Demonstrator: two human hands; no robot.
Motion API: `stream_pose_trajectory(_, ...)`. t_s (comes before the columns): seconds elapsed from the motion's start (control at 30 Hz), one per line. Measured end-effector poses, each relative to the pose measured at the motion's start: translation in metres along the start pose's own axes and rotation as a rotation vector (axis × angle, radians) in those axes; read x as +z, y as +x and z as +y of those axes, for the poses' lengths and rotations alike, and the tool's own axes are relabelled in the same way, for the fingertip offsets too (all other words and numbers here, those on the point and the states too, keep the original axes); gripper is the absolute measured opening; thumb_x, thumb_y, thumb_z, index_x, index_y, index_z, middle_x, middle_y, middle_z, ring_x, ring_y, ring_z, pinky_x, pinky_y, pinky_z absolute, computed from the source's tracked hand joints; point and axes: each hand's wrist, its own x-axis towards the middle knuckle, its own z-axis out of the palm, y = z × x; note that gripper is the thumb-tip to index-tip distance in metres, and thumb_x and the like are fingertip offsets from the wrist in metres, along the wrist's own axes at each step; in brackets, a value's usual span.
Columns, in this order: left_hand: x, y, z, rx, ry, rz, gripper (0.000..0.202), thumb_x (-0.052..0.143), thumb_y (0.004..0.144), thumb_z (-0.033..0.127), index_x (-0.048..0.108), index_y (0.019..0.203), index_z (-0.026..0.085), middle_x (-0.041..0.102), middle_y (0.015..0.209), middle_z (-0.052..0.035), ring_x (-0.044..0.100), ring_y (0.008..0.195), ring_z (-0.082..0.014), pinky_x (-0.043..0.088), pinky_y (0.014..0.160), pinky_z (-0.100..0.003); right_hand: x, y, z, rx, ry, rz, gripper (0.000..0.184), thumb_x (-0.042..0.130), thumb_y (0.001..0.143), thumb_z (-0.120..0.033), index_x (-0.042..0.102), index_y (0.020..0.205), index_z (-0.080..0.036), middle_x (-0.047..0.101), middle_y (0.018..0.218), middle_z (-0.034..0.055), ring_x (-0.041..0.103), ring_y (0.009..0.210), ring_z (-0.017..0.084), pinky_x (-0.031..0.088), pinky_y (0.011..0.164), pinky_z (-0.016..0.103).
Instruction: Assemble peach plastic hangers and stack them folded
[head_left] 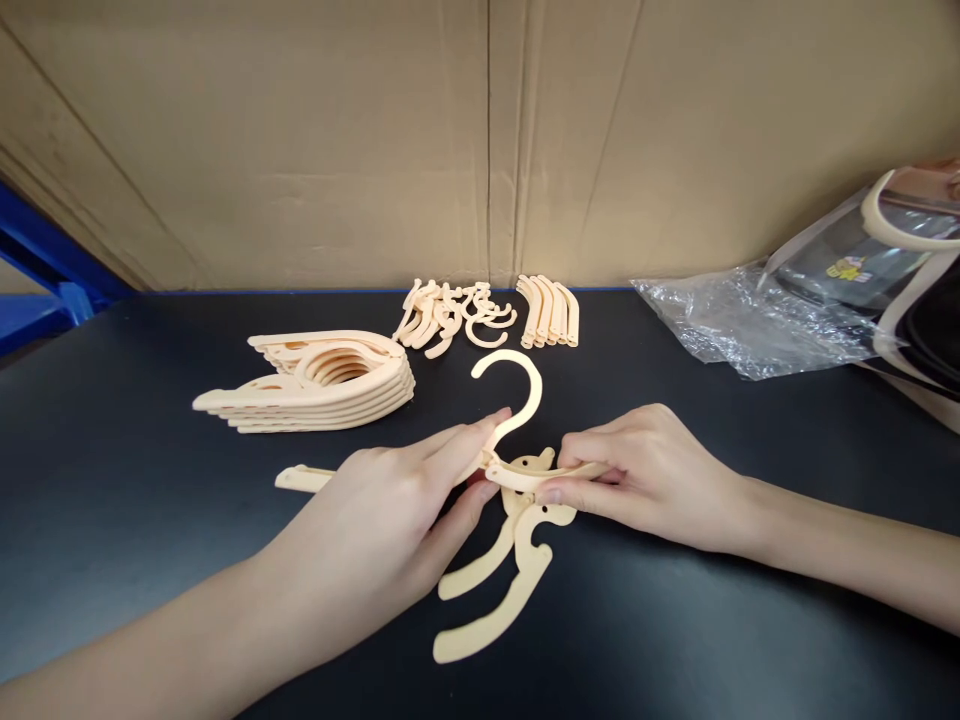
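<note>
Both of my hands hold one cream plastic folding hanger (531,392), its curved hook pointing up and away from me. My left hand (397,500) is closed around the left arm near the base of the hook, and that arm's tip sticks out past the knuckles. With thumb and fingers, my right hand (637,480) pinches the right arm. Beneath the hanger, two curved cream hanger pieces (495,615) lie on the table; my hands and the hanger partly cover their upper ends.
On the black table (150,500), a stack of folded hangers (322,410) lies at left. Behind are a pile of loose hook pieces (450,310) and a row of curved arm pieces (551,312). Clear plastic bags (750,320) lie at right. Cardboard (337,150) walls the back; blue frame (45,270) at left.
</note>
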Motion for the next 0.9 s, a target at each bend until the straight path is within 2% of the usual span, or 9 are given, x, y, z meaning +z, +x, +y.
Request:
stream_pose_trajectory(0.1, 0.0023, 0.0002, -0.0005, 0.027, 0.032, 0.037, 0.034, 0.044, 0.099, 0.023, 0.048, 0.132, 0.024, 0.069, 0.099, 0.0000, 0.068, 0.076, -0.0141, 0.046, 0.058, -0.023, -0.0013, 0.0013, -0.0013, 0.037, 0.035, -0.044, 0.038, 0.057, 0.094, -0.044, 0.065, 0.067, -0.018, 0.055, 0.051, -0.0062, 0.042, 0.044, 0.005, 0.029, 0.048, 0.018)
stream_pose_trajectory(0.17, 0.0035, 0.0004, -0.0005, 0.044, 0.062, 0.054, 0.034, 0.043, 0.098, 0.020, 0.048, 0.132, 0.022, 0.069, 0.100, -0.0001, 0.069, 0.076, -0.0142, 0.048, 0.059, -0.024, -0.0019, 0.0018, -0.0025, 0.067, 0.049, -0.068, 0.040, 0.056, 0.093, -0.046, 0.064, 0.066, -0.018, 0.051, 0.050, -0.0062, 0.040, 0.044, 0.005, 0.028, 0.048, 0.019)
stream_pose_trajectory(0.33, 0.0057, 0.0001, -0.0014, 0.076, 0.129, 0.077, 0.036, 0.047, 0.097, 0.021, 0.048, 0.133, 0.016, 0.066, 0.088, 0.0012, 0.064, 0.063, -0.0125, 0.044, 0.049, -0.024, -0.0027, 0.0029, -0.0044, 0.167, 0.126, -0.103, 0.045, 0.059, 0.090, -0.051, 0.058, 0.060, -0.017, 0.044, 0.048, -0.0068, 0.036, 0.045, 0.005, 0.025, 0.046, 0.019)
stream_pose_trajectory(0.47, 0.0055, -0.0017, -0.0009, 0.085, 0.158, 0.071, 0.035, 0.052, 0.095, 0.022, 0.049, 0.129, 0.016, 0.062, 0.079, 0.0045, 0.059, 0.055, -0.0119, 0.041, 0.045, -0.024, -0.0033, 0.0044, -0.0038, 0.234, 0.167, -0.126, 0.044, 0.063, 0.087, -0.051, 0.058, 0.059, -0.017, 0.045, 0.048, -0.0075, 0.037, 0.045, 0.004, 0.024, 0.046, 0.019)
stream_pose_trajectory(0.67, 0.0027, -0.0013, 0.0030, 0.151, 0.194, 0.103, 0.026, 0.049, 0.099, 0.031, 0.056, 0.118, 0.016, 0.067, 0.080, 0.0033, 0.065, 0.057, -0.0124, 0.044, 0.043, -0.023, -0.0008, 0.0038, -0.0016, 0.137, 0.048, -0.077, 0.046, 0.063, 0.087, -0.052, 0.055, 0.058, -0.017, 0.045, 0.047, -0.0074, 0.038, 0.045, 0.004, 0.025, 0.046, 0.020)
stream_pose_trajectory(0.77, 0.0036, -0.0010, 0.0029, 0.190, 0.257, 0.115, 0.031, 0.040, 0.102, 0.035, 0.057, 0.116, 0.014, 0.072, 0.087, 0.0001, 0.071, 0.065, -0.0148, 0.049, 0.047, -0.025, 0.0014, 0.0024, -0.0005, 0.037, -0.036, 0.024, 0.043, 0.063, 0.087, -0.050, 0.056, 0.061, -0.017, 0.050, 0.052, -0.0059, 0.044, 0.050, 0.006, 0.030, 0.050, 0.020)
stream_pose_trajectory(0.9, 0.0059, -0.0032, 0.0005, 0.208, 0.267, 0.108, 0.036, 0.034, 0.104, 0.037, 0.059, 0.116, 0.014, 0.075, 0.093, -0.0011, 0.074, 0.072, -0.0154, 0.052, 0.050, -0.026, 0.0009, 0.0036, 0.0013, -0.084, -0.101, 0.188, 0.031, 0.057, 0.094, -0.037, 0.058, 0.071, -0.017, 0.057, 0.065, -0.0022, 0.049, 0.063, 0.010, 0.038, 0.062, 0.025)
